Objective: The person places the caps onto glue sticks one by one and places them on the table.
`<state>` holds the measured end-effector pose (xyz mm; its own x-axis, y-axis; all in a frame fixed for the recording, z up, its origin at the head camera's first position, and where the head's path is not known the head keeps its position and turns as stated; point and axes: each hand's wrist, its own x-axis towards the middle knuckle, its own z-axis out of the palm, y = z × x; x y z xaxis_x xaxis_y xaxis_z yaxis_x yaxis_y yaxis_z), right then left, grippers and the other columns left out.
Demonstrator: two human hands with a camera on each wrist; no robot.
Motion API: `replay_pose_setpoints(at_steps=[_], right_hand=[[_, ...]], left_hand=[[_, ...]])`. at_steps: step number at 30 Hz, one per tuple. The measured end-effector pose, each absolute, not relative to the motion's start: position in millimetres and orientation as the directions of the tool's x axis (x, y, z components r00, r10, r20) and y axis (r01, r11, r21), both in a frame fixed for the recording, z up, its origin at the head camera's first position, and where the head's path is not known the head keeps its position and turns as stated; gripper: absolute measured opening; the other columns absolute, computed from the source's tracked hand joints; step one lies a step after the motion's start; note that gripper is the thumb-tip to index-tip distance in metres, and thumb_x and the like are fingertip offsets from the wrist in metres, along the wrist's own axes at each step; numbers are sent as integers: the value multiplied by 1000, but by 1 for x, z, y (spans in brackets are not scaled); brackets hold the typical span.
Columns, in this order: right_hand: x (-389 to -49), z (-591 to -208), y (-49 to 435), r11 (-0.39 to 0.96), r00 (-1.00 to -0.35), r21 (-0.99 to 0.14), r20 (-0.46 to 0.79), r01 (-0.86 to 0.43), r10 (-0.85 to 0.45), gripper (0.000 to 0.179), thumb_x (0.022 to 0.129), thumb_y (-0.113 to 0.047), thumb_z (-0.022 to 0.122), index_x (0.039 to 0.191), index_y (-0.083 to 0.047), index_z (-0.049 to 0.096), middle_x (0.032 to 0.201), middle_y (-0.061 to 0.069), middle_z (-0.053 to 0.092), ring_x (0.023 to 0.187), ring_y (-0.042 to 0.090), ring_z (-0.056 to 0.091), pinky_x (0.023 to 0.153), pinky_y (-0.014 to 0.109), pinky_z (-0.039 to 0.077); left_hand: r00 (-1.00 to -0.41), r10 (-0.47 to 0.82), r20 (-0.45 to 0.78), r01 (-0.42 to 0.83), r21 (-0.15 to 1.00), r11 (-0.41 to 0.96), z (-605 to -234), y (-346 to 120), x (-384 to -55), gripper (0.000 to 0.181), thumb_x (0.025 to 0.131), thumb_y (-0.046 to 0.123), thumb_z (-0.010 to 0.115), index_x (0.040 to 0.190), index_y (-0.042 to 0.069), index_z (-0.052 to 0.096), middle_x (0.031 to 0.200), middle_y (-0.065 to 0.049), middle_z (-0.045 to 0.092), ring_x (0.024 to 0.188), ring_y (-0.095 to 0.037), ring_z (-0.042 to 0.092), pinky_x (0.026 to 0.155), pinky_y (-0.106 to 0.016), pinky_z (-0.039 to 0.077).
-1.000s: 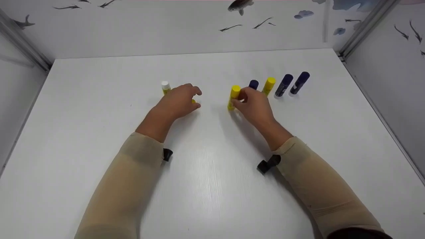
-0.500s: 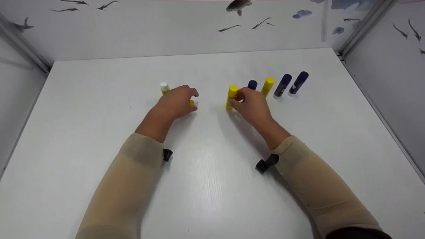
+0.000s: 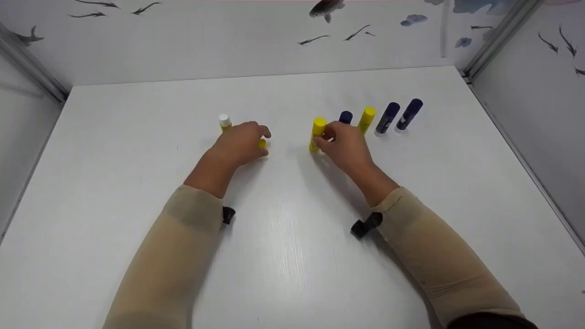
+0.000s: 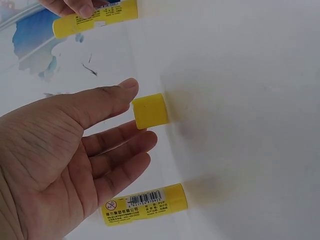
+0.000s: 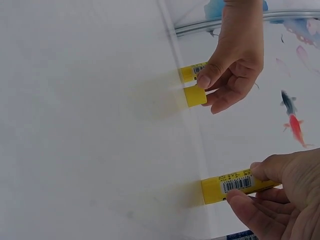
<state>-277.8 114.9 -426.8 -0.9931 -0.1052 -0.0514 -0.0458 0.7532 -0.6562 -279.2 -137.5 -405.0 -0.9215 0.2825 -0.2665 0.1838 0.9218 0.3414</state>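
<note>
My left hand [image 3: 237, 144] pinches a short yellow glue stick cap [image 4: 151, 111] near its top, thumb on one side and index finger on the other. The cap stands on the white table; the other fingers are loosely extended. Just behind that hand stands a yellow glue stick with its white end up [image 3: 224, 120], partly hidden by the hand in the head view. My right hand [image 3: 349, 146] pinches an upright yellow glue stick [image 5: 225, 186] between thumb and fingers, its lower end close to the tabletop.
Beyond the right hand stand a dark blue glue stick [image 3: 345, 117], partly covered by the hand, a yellow one [image 3: 366, 119] and two more dark blue ones, the nearer [image 3: 388, 117] and the farther [image 3: 409, 114]. White panels with painted fish [image 3: 326, 8] enclose the table [image 3: 283, 256].
My left thumb and index finger have drawn in around the cap. The right hand keeps its hold on the glue stick with hardly any movement. The whole head view has shifted slightly.
</note>
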Motion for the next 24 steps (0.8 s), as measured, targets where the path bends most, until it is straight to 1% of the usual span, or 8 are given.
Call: replay_pose_setpoints(at_steps=[9, 17, 24], right_hand=[[-279, -426, 116, 767, -994, -640, -48, -46, -100, 32, 98, -24, 74, 125, -8, 71, 117, 8, 74, 102, 21, 67, 89, 35, 59], [-278, -425, 116, 764, -993, -643, -50, -46, -102, 32, 98, -25, 74, 125, -8, 71, 117, 7, 74, 102, 21, 67, 89, 35, 60], [-277, -427, 116, 739, -994, -672, -50, -41, -100, 31, 98, -23, 74, 124, -8, 68, 119, 8, 74, 108, 21, 69, 95, 35, 59]], left_hand=[[-914, 303, -269, 207, 333, 920, -410, -141, -282, 42, 100, 20, 67, 141, 13, 63, 143, -12, 61, 126, -28, 59, 112, -44, 48], [-911, 319, -262, 221, 343, 913, -413, -140, -283, 37, 101, 15, 63, 138, 11, 66, 144, -12, 62, 136, -29, 56, 117, -44, 45], [-904, 326, -278, 220, 350, 910, -413, -141, -282, 35, 102, 13, 61, 137, 8, 67, 145, -13, 62, 141, -30, 52, 119, -45, 43]])
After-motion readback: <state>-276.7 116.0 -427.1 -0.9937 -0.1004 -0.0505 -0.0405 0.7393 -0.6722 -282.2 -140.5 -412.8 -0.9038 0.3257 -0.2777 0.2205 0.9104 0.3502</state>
